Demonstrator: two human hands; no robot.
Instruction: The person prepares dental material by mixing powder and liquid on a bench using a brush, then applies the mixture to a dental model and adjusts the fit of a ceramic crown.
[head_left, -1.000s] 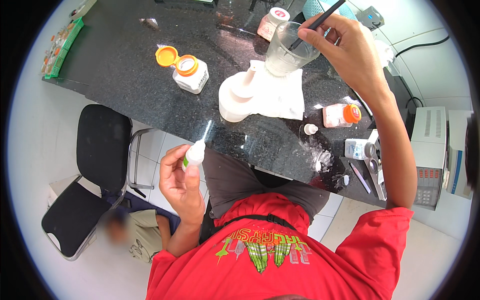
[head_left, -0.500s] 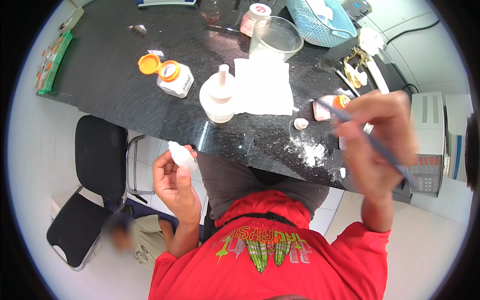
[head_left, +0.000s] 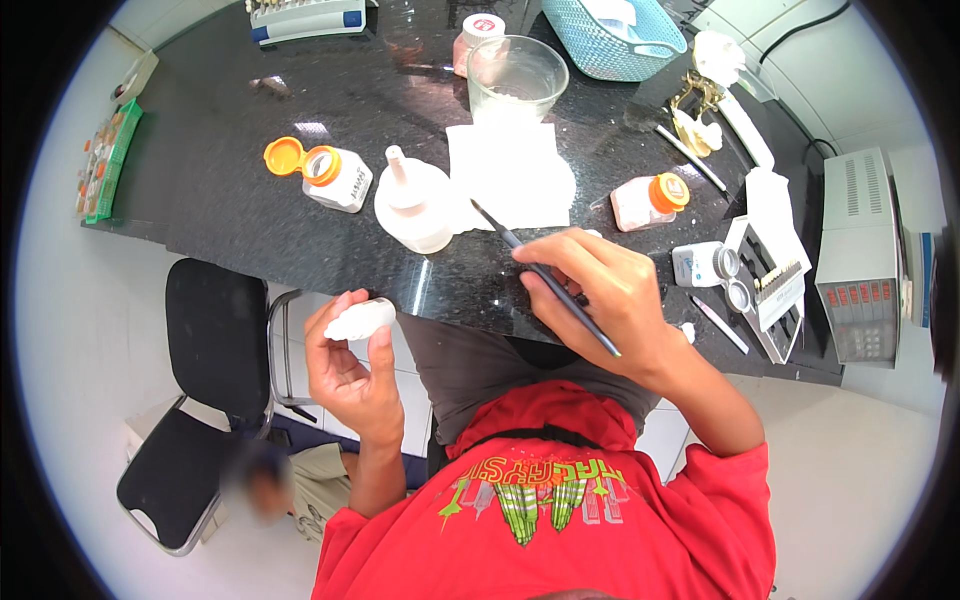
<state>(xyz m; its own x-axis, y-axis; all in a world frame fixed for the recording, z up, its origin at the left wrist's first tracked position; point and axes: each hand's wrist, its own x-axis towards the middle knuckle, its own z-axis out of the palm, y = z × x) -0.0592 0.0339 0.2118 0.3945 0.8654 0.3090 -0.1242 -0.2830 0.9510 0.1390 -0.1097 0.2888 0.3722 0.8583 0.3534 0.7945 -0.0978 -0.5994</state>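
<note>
In the left-centre of the frame, the left hand is clamping a small white dropper bottle between thumb and fingers, its nozzle slanting toward the lower left. That tilt is risking a drip, and a loosening pinch could be sending it down past the counter edge. Right of centre, the right hand is gripping a slim black brush, fingers together around its handle. Its tip is pointing to the upper left, appearing over the paper towel; whether it is touching is unclear. A careless sweep could be knocking the white spouted bottle beside it.
</note>
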